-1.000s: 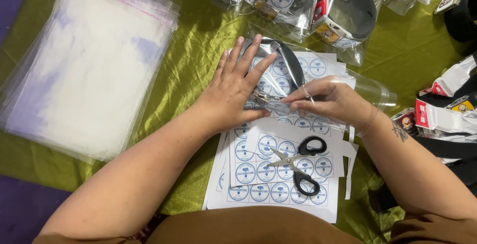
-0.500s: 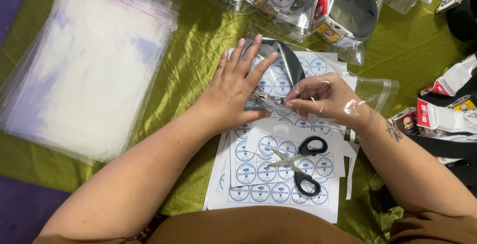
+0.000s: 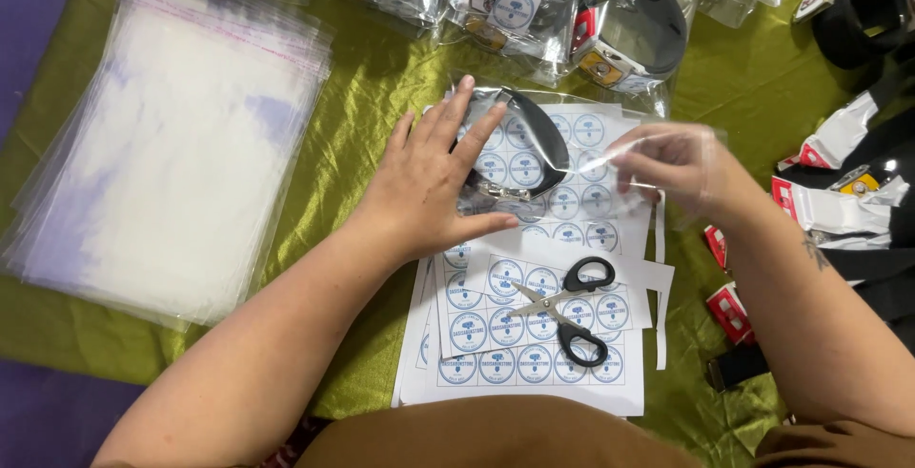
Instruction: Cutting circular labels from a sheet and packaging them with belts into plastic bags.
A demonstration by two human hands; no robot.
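A shiny olive-green cloth covers the surface, purple showing at its left edge. On white sheets of round blue stickers, the left hand lies flat and spread on a clear bag holding a black strap; the right hand pinches the bag's flap. Black-handled scissors lie below the bag, a stack of empty clear bags well left, and filled bags above.

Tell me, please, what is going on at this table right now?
A person is packing a black strap in a clear plastic bag on top of sheets of round blue stickers. The left hand presses flat on the bag, while the right hand pinches its flap. Black-handled scissors lie open on the sheets; a stack of clear bags sits to the left on the green cloth.
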